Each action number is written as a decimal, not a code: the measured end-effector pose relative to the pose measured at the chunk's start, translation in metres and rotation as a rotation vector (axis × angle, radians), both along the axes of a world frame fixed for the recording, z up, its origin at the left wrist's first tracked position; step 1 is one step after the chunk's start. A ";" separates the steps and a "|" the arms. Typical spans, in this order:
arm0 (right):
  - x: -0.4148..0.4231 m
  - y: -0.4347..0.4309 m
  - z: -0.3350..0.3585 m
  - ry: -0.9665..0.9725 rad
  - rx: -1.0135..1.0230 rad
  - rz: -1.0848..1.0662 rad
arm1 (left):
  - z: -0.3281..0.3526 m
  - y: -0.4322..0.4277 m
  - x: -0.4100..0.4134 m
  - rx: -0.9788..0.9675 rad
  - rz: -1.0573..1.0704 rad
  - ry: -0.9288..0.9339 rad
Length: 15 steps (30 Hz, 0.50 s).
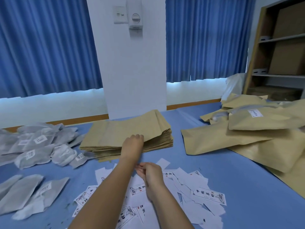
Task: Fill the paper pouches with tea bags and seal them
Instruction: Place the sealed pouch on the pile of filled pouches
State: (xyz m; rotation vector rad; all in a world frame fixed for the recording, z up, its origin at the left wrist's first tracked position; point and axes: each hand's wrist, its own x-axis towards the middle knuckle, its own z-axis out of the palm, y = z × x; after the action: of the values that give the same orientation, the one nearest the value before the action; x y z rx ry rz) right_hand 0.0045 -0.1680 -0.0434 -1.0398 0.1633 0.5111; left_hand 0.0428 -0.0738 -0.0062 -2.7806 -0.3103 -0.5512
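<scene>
Fingers (pixel 139 137) of the left hand (pixel 132 142) curl over the near edge of the top pouch (pixel 125 128) on the stack of flat brown kraft-paper pouches (pixel 132 146) and appear to grip it, with that edge lifted slightly off the sheets below. The right hand (pixel 151 172) hovers nearer the body over the scattered white printed paper labels (pixel 194 187). Its fingers (pixel 140 168) are loosely curled toward the left forearm, and whether they pinch anything cannot be told.

The stack lies straight ahead, beyond both hands, with its long axis running across the blue counter (pixel 231 171) from left to right. The left hand is the nearer one and is already on it.

The heap of grey-white translucent tea bags with small white tags (pixel 38 146) sits just left of the stack, on the left hand's side. To fill the lifted pouch, its mouth probably has to be turned toward that heap.

The stacked pouches look flat and empty. The pile of brown pouches on the right (pixel 247 129) looks fuller, and one carries a white label. What is inside them is hidden.
</scene>
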 end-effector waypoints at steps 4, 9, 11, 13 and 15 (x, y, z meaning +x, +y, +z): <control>-0.002 -0.002 0.004 -0.006 0.012 0.006 | 0.002 0.004 -0.003 -0.082 -0.061 -0.143; -0.009 -0.007 0.014 -0.097 0.084 -0.006 | 0.013 0.010 -0.016 -0.422 -0.217 -0.447; -0.012 -0.013 0.019 -0.129 0.189 -0.005 | 0.022 0.011 -0.030 -0.742 -0.332 -0.687; -0.014 -0.021 0.026 -0.146 0.332 0.064 | 0.025 0.017 -0.059 -0.862 -0.492 -0.821; -0.017 -0.029 0.038 -0.176 0.569 0.181 | 0.014 0.026 -0.097 -0.811 -0.618 -0.725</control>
State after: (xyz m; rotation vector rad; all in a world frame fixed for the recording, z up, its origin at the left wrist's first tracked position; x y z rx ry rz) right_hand -0.0127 -0.1975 -0.0056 -0.5383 -0.2268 0.5826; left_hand -0.0539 -0.0475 0.0082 -3.2782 0.2868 -1.9733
